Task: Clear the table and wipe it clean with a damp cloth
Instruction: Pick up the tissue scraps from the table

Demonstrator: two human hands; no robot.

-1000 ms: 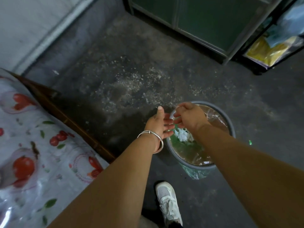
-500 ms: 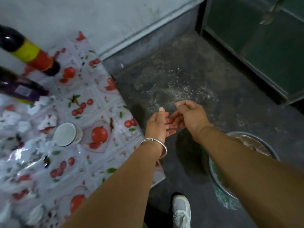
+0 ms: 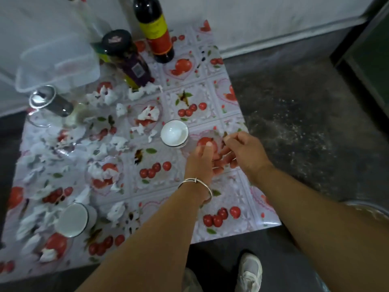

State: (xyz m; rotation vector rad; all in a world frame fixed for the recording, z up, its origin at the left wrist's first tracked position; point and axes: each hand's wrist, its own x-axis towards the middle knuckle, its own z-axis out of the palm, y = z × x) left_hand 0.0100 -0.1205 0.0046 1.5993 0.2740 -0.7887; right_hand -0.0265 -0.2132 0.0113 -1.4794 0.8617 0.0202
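The table [image 3: 227, 207] wears a glossy fruit-print cover. Torn white paper scraps [image 3: 105, 173] lie scattered over its left and middle. Two white cups stand on it, one [image 3: 174, 133] near the middle and one [image 3: 73, 220] at the front left. My left hand [image 3: 202, 163], with a silver bangle at the wrist, hovers over the table's right side with fingers relaxed. My right hand [image 3: 242, 152] is right beside it, fingers loosely bent and touching the left hand's fingers. Neither hand holds anything.
At the back stand a dark bottle [image 3: 156, 30] with a yellow and red label, a dark jar [image 3: 124, 57], a clear plastic box [image 3: 56, 62] and a metal can [image 3: 50, 102]. A bin's rim [image 3: 366, 207] shows at the right on dusty grey floor. My shoe [image 3: 250, 272] is below.
My view swung left from the bin on the floor to the table. Both hands moved together from over the bin to over the table's right side.
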